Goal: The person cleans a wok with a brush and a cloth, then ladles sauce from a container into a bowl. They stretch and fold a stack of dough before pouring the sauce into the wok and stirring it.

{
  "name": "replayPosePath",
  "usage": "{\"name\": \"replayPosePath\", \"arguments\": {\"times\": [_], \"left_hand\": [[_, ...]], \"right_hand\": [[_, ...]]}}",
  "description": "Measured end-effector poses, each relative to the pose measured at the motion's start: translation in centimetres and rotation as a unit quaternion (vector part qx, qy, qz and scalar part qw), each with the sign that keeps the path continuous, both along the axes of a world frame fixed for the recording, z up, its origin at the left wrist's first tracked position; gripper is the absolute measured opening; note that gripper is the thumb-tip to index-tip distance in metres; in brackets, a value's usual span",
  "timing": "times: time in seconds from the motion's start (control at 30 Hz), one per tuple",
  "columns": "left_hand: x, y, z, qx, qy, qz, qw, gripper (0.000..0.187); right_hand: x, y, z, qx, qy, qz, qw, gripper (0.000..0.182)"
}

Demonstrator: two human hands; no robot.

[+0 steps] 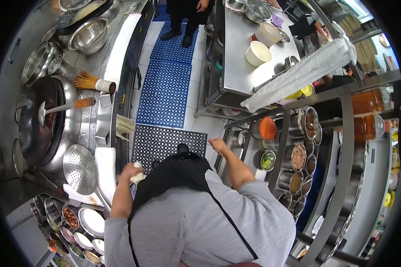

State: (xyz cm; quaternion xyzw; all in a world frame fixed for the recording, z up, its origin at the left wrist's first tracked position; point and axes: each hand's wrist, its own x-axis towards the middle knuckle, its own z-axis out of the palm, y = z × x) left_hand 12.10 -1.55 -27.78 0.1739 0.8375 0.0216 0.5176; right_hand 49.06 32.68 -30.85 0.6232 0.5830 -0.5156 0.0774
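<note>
My left hand [130, 171] is closed around a bunched whitish cloth [138, 172] at my left side, by the stove's edge. A perforated skimmer [79, 168] and a folded white towel [106, 167] lie close to that hand. My right hand [217, 145] hangs out to the right above the floor, fingers curled, with nothing visible in it. Left of me a dark wok [35, 122] sits on the stove, a ladle [67, 107] with an orange-brown handle resting in it. Beside the wok is a bamboo brush [91, 82] with a wrapped handle.
Blue mats [162, 93] and a black mat [165, 138] cover the aisle floor. Another person [182, 18] stands ahead. A steel table [240, 71] holds white tubs; metal shelving [294, 120] with food containers is at right. Steel bowls [88, 35] and ingredient pots [70, 216] line the left.
</note>
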Motion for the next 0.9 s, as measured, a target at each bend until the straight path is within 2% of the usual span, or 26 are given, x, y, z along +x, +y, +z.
{"name": "replayPosePath", "arguments": {"times": [0.03, 0.1, 0.13, 0.17, 0.23, 0.3, 0.37, 0.43, 0.47, 0.53, 0.57, 0.63, 0.73, 0.83, 0.87, 0.9], "left_hand": [[0.0, 0.9, 1.2, 0.033, -0.004, 0.026, 0.999, 0.061], [0.0, 2.7, 0.3, 0.179, -0.038, 0.051, 0.982, 0.051], [0.1, 4.3, -0.3, 0.239, -0.062, 0.074, 0.966, 0.044], [0.5, 6.0, -0.4, 0.294, -0.087, 0.097, 0.947, 0.037], [2.7, 9.5, 6.6, 0.371, -0.232, 0.199, 0.877, 0.030], [4.6, 11.4, 10.1, 0.432, -0.282, 0.244, 0.821, 0.028], [5.9, 12.5, 11.9, 0.490, -0.253, 0.234, 0.801, 0.031], [6.8, 13.2, 12.6, 0.510, -0.196, 0.310, 0.778, 0.039], [6.6, 12.8, 12.8, 0.495, -0.202, 0.315, 0.784, 0.054], [6.7, 12.3, 17.0, 0.481, -0.270, 0.407, 0.728, 0.056], [6.9, 12.0, 18.3, 0.469, -0.303, 0.452, 0.696, 0.059], [6.8, 11.8, 17.2, 0.495, -0.263, 0.451, 0.694, 0.063], [7.0, 11.3, 17.3, 0.503, -0.230, 0.448, 0.702, 0.061], [7.0, 10.6, 19.6, 0.507, -0.299, 0.459, 0.666, 0.059], [6.7, 10.7, 18.2, 0.532, -0.338, 0.452, 0.631, 0.060], [6.7, 10.7, 18.8, 0.536, -0.349, 0.446, 0.626, 0.058]], "right_hand": [[-1.6, -1.6, 2.5, -0.078, 0.035, -0.045, 0.995, 0.041], [-5.5, -4.7, 5.7, -0.110, 0.126, -0.109, 0.980, 0.039], [-7.0, -5.2, 5.8, -0.158, 0.151, -0.069, 0.973, 0.036], [-8.8, -6.1, 6.6, -0.134, 0.192, -0.026, 0.972, 0.032], [-13.3, -8.4, 9.6, -0.069, 0.264, 0.016, 0.962, 0.030], [-17.1, -10.2, 13.7, -0.007, 0.301, -0.011, 0.954, 0.038], [-19.7, -11.2, 13.2, 0.154, 0.369, 0.018, 0.917, 0.048], [-21.1, -11.9, 15.7, 0.184, 0.334, 0.016, 0.924, 0.051], [-21.2, -12.5, 17.3, 0.232, 0.324, 0.071, 0.914, 0.051], [-21.1, -14.2, 21.0, 0.324, 0.296, 0.181, 0.880, 0.050], [-20.7, -15.1, 22.5, 0.351, 0.269, 0.223, 0.869, 0.058], [-20.6, -16.7, 22.8, 0.431, 0.238, 0.215, 0.843, 0.065], [-20.2, -17.1, 25.5, 0.353, 0.210, 0.198, 0.890, 0.076], [-19.3, -15.2, 27.9, 0.233, 0.266, 0.184, 0.917, 0.082], [-19.1, -14.4, 27.3, 0.181, 0.268, 0.163, 0.932, 0.079], [-18.8, -14.0, 27.5, 0.131, 0.305, 0.134, 0.934, 0.075]]}}
